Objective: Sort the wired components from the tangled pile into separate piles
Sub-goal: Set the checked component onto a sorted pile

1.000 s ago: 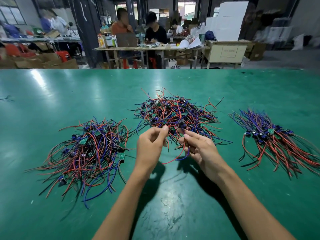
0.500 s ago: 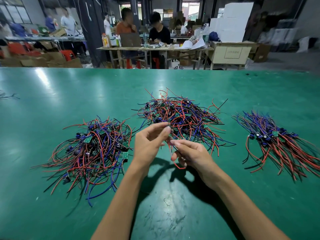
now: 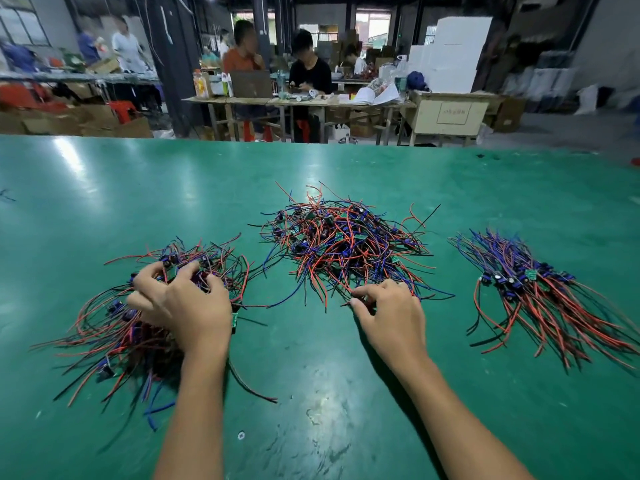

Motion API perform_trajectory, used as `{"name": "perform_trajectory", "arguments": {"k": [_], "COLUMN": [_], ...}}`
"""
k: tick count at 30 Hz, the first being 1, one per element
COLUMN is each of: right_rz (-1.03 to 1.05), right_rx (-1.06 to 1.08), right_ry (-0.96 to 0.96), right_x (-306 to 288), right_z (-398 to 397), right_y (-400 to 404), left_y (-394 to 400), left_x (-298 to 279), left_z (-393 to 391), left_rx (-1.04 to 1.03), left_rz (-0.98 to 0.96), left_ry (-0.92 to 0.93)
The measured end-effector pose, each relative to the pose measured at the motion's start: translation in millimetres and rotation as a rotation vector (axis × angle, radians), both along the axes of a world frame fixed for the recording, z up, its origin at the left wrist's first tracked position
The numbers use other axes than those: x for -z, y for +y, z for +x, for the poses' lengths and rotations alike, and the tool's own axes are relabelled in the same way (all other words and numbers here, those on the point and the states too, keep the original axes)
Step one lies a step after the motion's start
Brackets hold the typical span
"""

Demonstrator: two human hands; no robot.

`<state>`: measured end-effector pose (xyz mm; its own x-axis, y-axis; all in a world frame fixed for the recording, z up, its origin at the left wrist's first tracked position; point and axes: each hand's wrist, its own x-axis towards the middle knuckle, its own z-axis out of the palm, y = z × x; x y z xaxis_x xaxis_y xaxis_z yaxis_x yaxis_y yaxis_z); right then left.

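Tangled pile (image 3: 341, 244) at twelve o'clock, thin red, blue, black wires, right hand (image 3: 389, 315) pinching its strands, left hand (image 3: 180, 303) clawed onto nine o'clock pile (image 3: 104, 337), combed bundle (image 3: 540, 292) at three o'clock, glossy green table (image 3: 311, 410).

Bare green table (image 3: 311, 393) lies open between the left pile (image 3: 114, 334), middle pile (image 3: 343, 244) and right pile (image 3: 540, 292).

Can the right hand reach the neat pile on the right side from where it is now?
Probably yes. The right hand rests at the near edge of the tangled middle pile, and only bare green table lies between it and the right pile.
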<state>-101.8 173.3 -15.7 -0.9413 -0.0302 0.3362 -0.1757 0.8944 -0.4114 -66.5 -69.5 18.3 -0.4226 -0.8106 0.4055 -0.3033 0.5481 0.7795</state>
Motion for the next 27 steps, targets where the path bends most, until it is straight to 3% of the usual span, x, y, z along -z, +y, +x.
{"name": "perform_trajectory", "arguments": {"k": [3, 6, 9, 11, 14, 19, 27], "right_rz": [0.02, 0.058, 0.013, -0.049, -0.177, -0.462, -0.39], "right_rx": [0.018, -0.013, -0.007, 0.005, -0.009, -0.024, -0.092], "right_ry": [-0.008, -0.005, 0.018, 0.041, 0.039, 0.068, 0.019], "right_x": [-2, -2, -3, -4, -3, -3, 2], "right_z": [0, 1, 1, 1, -1, 1, 4], "right_y": [1, 2, 5, 8, 10, 10, 11], "left_y": [8, 23, 45, 56, 61, 63, 66], "left_x": [-3, -2, 6, 18, 31, 31, 31], "left_z": [-2, -5, -9, -12, -16, -14, -9], "left_rx": [-0.012, 0.237, 0.569, 0.651, 0.684, 0.646, 0.667], "left_rz": [-0.118, -0.276, -0.35, -0.444, -0.457, -0.358, -0.257], "left_ry": [0.057, 0.128, -0.081, -0.282, -0.389, -0.3, -0.261]}}
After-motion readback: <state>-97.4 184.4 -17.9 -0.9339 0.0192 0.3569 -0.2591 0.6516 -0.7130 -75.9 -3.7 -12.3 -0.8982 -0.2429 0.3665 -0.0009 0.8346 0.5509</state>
